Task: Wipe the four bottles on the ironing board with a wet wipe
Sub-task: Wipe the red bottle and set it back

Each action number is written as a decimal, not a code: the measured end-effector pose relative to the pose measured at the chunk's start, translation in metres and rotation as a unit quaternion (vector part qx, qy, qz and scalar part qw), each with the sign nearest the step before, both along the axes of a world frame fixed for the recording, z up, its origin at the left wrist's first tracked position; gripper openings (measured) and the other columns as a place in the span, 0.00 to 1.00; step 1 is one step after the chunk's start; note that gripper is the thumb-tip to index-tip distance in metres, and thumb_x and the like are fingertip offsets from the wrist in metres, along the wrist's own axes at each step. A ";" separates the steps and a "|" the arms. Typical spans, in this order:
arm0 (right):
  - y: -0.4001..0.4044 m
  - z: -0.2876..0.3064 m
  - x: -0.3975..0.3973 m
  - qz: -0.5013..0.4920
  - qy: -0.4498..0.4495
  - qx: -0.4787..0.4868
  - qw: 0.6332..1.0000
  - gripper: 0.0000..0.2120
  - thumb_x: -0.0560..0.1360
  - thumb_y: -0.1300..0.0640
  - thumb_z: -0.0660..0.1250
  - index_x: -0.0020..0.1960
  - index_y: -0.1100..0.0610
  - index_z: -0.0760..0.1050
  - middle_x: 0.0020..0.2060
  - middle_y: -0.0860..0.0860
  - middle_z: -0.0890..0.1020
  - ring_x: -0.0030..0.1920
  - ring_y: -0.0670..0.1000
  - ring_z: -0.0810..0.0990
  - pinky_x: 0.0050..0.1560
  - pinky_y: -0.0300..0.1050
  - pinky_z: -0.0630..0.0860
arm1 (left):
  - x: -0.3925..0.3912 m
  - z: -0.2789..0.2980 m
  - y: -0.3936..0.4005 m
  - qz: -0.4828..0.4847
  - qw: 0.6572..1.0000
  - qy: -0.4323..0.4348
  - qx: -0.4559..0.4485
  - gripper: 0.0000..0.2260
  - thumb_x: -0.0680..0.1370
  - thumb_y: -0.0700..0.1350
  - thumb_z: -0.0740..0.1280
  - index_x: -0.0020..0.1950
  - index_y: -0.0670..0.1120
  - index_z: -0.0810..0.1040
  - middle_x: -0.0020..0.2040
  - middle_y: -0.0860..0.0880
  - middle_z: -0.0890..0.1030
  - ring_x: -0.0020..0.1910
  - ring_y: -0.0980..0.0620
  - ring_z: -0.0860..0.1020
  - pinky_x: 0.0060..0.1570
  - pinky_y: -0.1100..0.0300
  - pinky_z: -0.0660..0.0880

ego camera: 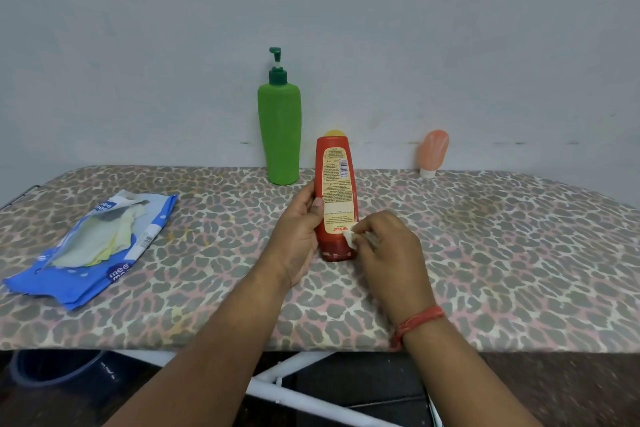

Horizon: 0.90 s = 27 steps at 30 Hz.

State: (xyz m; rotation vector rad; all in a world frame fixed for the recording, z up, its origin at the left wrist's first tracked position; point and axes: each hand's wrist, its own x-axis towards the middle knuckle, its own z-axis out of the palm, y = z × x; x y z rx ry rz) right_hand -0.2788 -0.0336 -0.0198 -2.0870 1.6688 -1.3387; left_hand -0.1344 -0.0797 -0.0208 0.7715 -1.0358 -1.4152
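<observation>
The person's left hand is gripping the red bottle mid-board while the right hand is pinching the wet wipe against its lower side, so they're probably needing to rotate it next, then hit the green bottle at 11 o'clock.

Worn on the head, looking forward and down from close above the near edge of the ironing board, facing its far edge and the wall behind, wide enough to take in the frame underneath.
</observation>
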 end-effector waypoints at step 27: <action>-0.045 0.037 -0.010 0.092 -0.213 0.033 0.972 0.05 0.73 0.61 0.73 0.44 0.53 0.79 0.45 0.44 0.81 0.44 0.35 0.78 0.40 0.25 0.72 | 0.001 -0.006 -0.004 0.011 0.999 -0.027 -0.016 0.17 0.83 0.36 0.62 0.66 0.55 0.76 0.62 0.53 0.84 0.62 0.53 0.81 0.55 0.58 0.79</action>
